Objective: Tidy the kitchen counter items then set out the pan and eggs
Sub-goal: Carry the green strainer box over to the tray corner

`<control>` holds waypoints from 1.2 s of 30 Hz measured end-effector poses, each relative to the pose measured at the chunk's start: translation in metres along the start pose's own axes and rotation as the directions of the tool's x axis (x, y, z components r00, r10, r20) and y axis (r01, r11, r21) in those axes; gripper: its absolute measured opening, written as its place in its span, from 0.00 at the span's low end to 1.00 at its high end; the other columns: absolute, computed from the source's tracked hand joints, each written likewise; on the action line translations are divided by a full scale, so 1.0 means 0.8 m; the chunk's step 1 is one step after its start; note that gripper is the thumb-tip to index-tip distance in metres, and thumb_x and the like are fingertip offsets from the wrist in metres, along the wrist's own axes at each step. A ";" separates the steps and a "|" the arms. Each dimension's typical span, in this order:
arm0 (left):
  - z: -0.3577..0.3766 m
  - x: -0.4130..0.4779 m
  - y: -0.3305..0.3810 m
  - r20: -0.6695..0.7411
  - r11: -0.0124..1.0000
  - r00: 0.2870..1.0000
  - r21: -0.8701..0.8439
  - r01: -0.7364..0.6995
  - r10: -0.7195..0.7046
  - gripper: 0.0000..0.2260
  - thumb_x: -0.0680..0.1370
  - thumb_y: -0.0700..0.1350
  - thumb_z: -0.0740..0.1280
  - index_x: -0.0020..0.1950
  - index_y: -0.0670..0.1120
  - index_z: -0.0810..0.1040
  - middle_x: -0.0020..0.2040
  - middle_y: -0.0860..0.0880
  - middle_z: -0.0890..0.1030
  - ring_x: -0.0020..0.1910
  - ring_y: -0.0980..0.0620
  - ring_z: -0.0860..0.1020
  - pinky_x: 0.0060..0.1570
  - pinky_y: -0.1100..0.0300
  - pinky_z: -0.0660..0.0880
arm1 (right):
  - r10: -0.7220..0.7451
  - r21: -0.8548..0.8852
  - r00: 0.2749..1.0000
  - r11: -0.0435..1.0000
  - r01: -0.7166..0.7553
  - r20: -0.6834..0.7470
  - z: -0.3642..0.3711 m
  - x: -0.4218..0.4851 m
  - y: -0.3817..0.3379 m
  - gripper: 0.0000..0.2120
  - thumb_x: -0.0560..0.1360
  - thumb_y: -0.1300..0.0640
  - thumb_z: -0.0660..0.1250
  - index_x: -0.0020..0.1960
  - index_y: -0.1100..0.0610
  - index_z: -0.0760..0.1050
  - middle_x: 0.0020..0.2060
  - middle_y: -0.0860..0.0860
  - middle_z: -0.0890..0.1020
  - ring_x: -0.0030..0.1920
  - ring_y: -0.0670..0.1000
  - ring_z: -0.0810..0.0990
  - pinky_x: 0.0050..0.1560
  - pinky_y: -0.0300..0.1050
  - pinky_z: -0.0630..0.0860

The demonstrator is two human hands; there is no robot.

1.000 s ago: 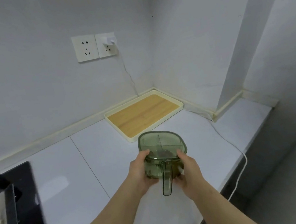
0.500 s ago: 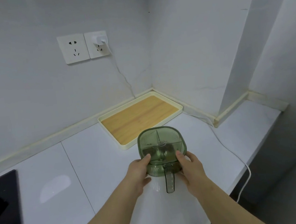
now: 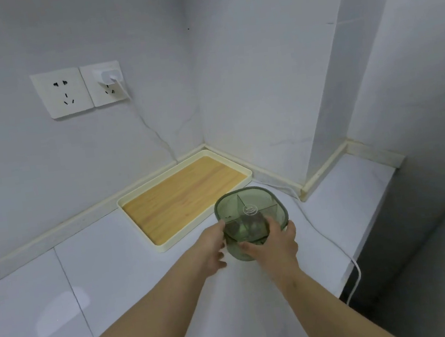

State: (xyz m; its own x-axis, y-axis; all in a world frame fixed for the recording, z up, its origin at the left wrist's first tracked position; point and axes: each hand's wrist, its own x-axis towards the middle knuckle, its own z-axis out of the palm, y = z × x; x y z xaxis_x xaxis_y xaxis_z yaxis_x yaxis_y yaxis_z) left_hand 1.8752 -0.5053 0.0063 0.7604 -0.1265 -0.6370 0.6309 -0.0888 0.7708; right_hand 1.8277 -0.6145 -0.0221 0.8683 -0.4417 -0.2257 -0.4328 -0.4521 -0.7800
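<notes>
Carried forward since earlier, translucent green divided plastic container (image 3: 251, 215) now nears wood-lined cream tray (image 3: 182, 194); left hand (image 3: 212, 247) and right hand (image 3: 275, 243) clamp its sides, likely steadying for placement.

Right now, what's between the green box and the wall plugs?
In the head view, a wood-bottomed tray lies on the counter between the green box and the wall sockets.

Container (image 3: 250, 208) between left hand (image 3: 212, 250) and right hand (image 3: 276, 243), just before tray (image 3: 179, 196) in counter (image 3: 115, 267) corner.
</notes>
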 end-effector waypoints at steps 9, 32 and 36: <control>0.034 0.055 0.040 -0.046 0.992 0.992 0.051 -0.116 0.118 0.12 0.81 0.40 0.57 0.64 0.41 0.69 0.41 0.47 0.73 0.37 0.49 0.75 0.44 0.54 0.76 | -0.031 -0.278 0.999 0.960 0.037 0.023 -0.026 0.072 -0.015 0.39 0.70 0.39 0.67 0.75 0.43 0.53 0.75 0.58 0.47 0.73 0.58 0.58 0.68 0.55 0.64; 0.068 0.115 0.071 0.004 0.968 0.971 0.070 -0.240 0.240 0.35 0.73 0.37 0.69 0.73 0.58 0.55 0.60 0.44 0.75 0.58 0.42 0.75 0.43 0.51 0.74 | -0.218 -0.644 0.962 0.716 0.271 0.163 -0.077 0.171 -0.029 0.43 0.66 0.35 0.69 0.74 0.53 0.58 0.76 0.54 0.54 0.76 0.55 0.50 0.73 0.55 0.51; 0.060 0.120 0.064 -0.026 0.953 0.961 0.141 -0.268 0.274 0.35 0.72 0.42 0.72 0.72 0.58 0.57 0.55 0.46 0.76 0.56 0.43 0.77 0.43 0.52 0.74 | -0.216 -0.603 0.961 0.749 0.275 0.170 -0.076 0.169 -0.027 0.45 0.67 0.36 0.70 0.75 0.53 0.55 0.77 0.53 0.52 0.77 0.54 0.47 0.73 0.54 0.53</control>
State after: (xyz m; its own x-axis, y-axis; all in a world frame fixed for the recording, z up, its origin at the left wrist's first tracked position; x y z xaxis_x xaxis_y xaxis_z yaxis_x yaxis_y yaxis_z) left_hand 1.9730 -0.5693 -0.0146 0.9080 -0.1203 -0.4014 0.3758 -0.1900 0.9070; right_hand 1.9393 -0.7118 -0.0003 0.9696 -0.1949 -0.1477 -0.2313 -0.9272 -0.2946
